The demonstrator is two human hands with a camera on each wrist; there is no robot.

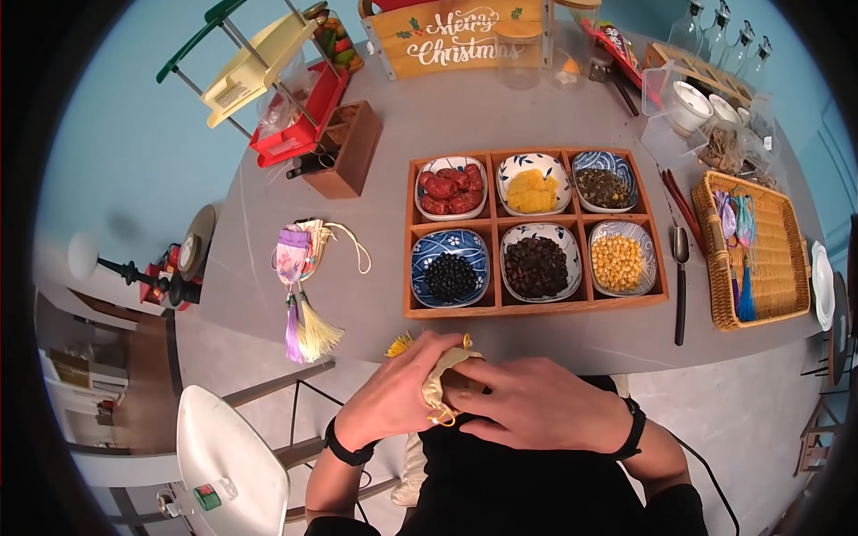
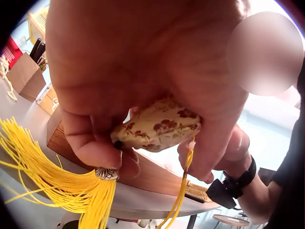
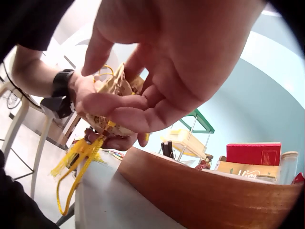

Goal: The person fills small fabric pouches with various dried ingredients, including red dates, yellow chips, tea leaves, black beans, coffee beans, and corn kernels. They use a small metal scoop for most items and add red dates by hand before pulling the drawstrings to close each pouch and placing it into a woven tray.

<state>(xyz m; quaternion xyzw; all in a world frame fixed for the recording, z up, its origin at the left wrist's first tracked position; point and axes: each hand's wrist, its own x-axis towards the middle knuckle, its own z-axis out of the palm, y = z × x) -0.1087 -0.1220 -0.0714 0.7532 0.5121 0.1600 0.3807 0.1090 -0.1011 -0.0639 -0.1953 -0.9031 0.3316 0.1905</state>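
Observation:
A cream drawstring pouch with a brown flower print is held in front of the body, below the table's near edge. My left hand grips its side, fingers wrapped round the cloth in the left wrist view. From the right, my right hand has bent fingers at the pouch's mouth, some of them reaching inside. Those fingertips are hidden by the cloth. A yellow tassel with a silver-coloured cap hangs from the pouch, and a yellow cord dangles by its mouth.
A wooden divided tray holds bowls of red dates, yellow pieces, dried leaves, black beans, dark pieces and corn-like kernels. Tasselled pouches lie left. At right are a spoon and a wicker basket holding more tasselled pouches.

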